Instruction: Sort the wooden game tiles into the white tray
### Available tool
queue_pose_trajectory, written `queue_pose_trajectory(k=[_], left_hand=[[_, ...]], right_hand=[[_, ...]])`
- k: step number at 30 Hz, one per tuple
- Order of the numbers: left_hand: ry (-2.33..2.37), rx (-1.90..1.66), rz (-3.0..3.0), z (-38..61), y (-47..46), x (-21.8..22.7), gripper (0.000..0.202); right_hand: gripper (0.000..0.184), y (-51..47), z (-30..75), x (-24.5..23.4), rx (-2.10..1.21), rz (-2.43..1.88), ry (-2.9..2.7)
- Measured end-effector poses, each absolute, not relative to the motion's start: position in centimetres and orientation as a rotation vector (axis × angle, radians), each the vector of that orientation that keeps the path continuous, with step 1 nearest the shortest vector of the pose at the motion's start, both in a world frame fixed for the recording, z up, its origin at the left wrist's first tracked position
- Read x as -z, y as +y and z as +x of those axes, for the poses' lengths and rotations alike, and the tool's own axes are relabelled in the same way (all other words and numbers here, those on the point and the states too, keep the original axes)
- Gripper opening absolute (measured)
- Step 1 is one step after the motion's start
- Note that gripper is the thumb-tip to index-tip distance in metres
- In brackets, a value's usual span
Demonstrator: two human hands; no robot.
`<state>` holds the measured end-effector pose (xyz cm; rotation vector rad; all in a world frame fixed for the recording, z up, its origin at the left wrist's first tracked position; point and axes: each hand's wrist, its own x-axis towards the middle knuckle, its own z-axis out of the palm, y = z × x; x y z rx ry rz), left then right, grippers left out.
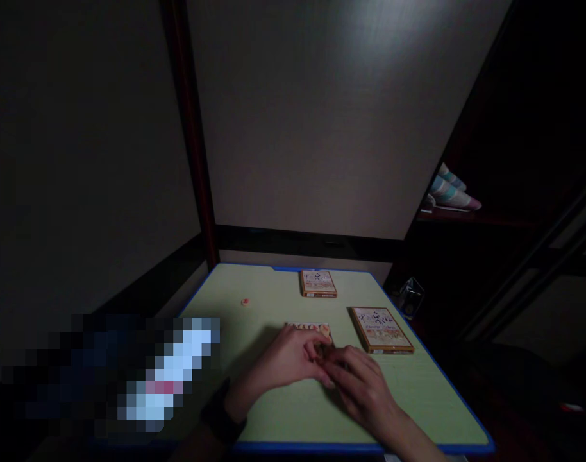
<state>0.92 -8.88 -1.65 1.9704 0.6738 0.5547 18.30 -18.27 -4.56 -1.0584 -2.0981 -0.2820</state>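
My left hand (295,356), with a dark band on its wrist, is closed with the fingers curled. My right hand (360,388) meets it at the fingertips, its fingers also closed. Whatever lies between the fingers is too dark and covered to make out. Right behind the hands is a small open box (286,325) with rows of round Chinese chess pieces (324,329), partly covered by my left hand. A single round chess piece with a red mark (245,301) lies apart, toward the left rear of the table.
The pale green table (283,420) has a blue edge. Two flat printed boxes lie on it: a smaller box (318,283) at the back and a larger box (380,329) at the right. A blurred bright patch (177,366) is at the left. Walls stand behind and left.
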Motion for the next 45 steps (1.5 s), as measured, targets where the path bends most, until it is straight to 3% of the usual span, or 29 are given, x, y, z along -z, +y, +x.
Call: queue_pose_trajectory(k=[9, 26, 31, 37, 39, 42, 45], left_hand=[[0.701, -0.577, 2.428, -0.7, -8.5, 2.5, 0.039], [0.715, -0.478, 2.478, -0.8, -8.7, 2.8, 0.03], [0.695, -0.541, 2.441, -0.7, -8.7, 2.8, 0.036], [1.093, -0.766, 2.444, -3.1, -4.9, 0.2, 0.018], [1.338, -0.673, 2.55, -4.6, -2.3, -0.5, 0.022], [1.629, -0.25, 2.629, -6.5, 1.1, -0.8, 0.026], [1.692, -0.123, 2.593, -7.2, 3.2, -0.2, 0.02]], right_hand=[[0.02, -17.9, 18.1, 5.2, 0.024, -1.242, -1.97], [0.019, -17.6, 18.3, 4.8, -0.305, -1.326, -1.927], [0.021, -17.9, 18.5, 4.8, -0.327, -1.344, -1.798], [0.022, -18.4, 18.5, 5.2, -0.19, -1.366, -1.723], [0.022, -18.4, 18.6, 5.5, -0.128, -1.361, -1.696], [0.022, -18.4, 18.6, 5.9, -0.092, -1.361, -1.684], [0.022, -18.4, 18.6, 6.1, -0.08, -1.349, -1.705]])
